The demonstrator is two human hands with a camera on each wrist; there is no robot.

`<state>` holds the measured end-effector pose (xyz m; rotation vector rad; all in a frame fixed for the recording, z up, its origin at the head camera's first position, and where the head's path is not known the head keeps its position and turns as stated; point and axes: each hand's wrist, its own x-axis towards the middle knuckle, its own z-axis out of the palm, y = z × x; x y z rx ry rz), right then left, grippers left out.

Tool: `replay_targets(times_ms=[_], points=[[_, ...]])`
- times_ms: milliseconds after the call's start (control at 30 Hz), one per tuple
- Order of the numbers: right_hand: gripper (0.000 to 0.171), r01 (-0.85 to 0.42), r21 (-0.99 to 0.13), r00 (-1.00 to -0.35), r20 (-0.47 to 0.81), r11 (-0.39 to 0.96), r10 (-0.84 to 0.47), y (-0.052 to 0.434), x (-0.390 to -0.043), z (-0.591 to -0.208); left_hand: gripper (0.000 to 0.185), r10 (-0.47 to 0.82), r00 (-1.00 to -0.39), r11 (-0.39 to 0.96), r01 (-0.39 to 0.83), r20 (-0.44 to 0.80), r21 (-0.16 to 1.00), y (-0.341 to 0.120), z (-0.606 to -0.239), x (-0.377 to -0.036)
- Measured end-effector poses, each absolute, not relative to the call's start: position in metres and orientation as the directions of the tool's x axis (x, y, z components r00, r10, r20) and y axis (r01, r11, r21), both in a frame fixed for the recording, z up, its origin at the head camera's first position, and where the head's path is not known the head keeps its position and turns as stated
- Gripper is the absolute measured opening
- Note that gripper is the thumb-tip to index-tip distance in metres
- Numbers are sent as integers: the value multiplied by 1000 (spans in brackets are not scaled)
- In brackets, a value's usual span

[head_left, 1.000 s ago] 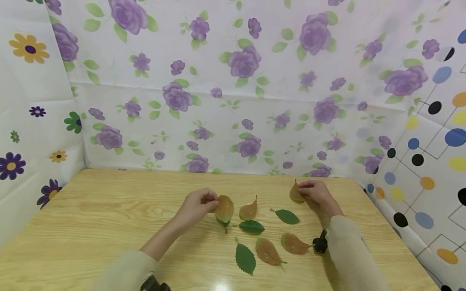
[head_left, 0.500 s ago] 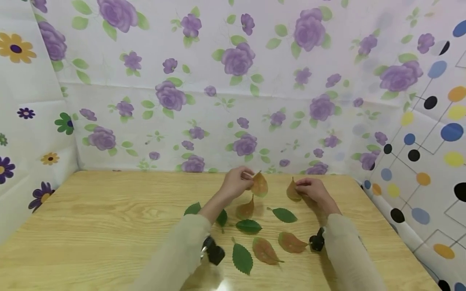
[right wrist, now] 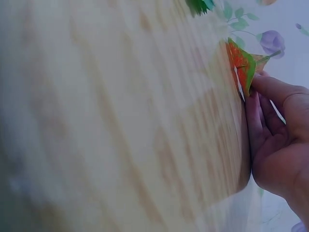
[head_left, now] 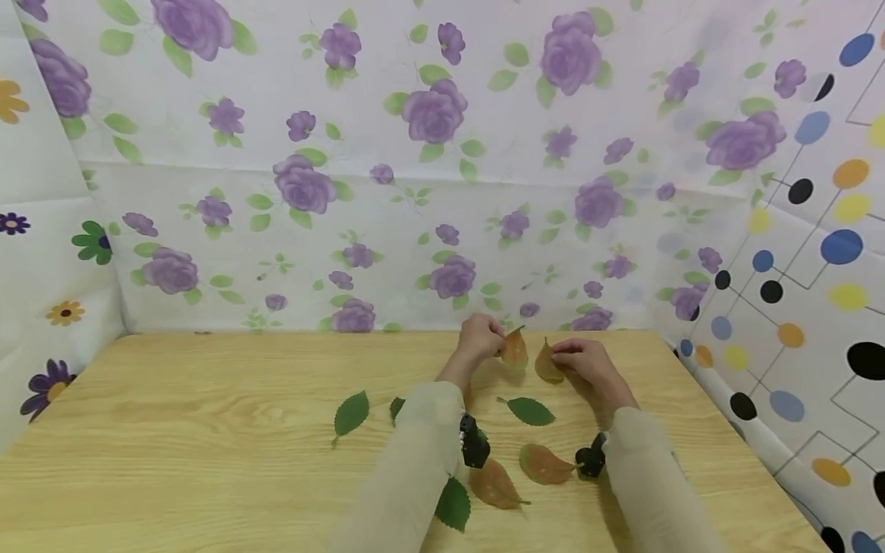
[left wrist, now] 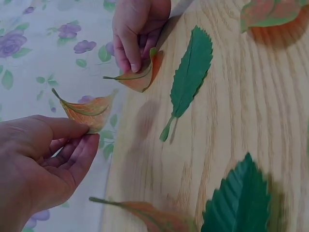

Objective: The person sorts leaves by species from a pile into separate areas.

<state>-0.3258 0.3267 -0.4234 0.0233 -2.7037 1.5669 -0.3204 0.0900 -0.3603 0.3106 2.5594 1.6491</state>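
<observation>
Between the thumb and fingers of my left hand (head_left: 479, 338) is an orange-brown leaf (head_left: 515, 349), raised above the far table edge with its stem up. The left wrist view shows this pinch on the leaf (left wrist: 89, 112) closely. Just to its right, my right hand (head_left: 591, 362) pinches a second orange-brown leaf (head_left: 548, 363) by its side, near the tabletop. That curled leaf (right wrist: 244, 65) appears orange with a green edge in the right wrist view. The two held leaves are apart. A green serrated leaf (head_left: 529, 411) lies in front of them.
Two orange leaves (head_left: 546, 464) and a green leaf (head_left: 453, 504) lie nearer on the wooden table (head_left: 207, 430). Another green leaf (head_left: 351, 413) is at left. My left sleeve (head_left: 415, 461) covers parts of several leaves. A floral cloth (head_left: 387, 230) hangs behind the table.
My left hand has carried its orange-brown leaf rightward and back, close to the right hand's leaf, uncovering a green leaf at left. The right hand keeps its pinch and has barely moved.
</observation>
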Motion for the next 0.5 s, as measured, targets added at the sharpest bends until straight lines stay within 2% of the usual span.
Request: replay_targets(times_ms=[200,500], points=[[26,-11,-862,-999,29,507,27,327,-327,-428,11,210,-978,511,123,16,851,101,-372,-326],[25,-8,-867,-998,40,498,54,325,-326,-427,13,222,-972,626,198,71,754,109,-392,-328]])
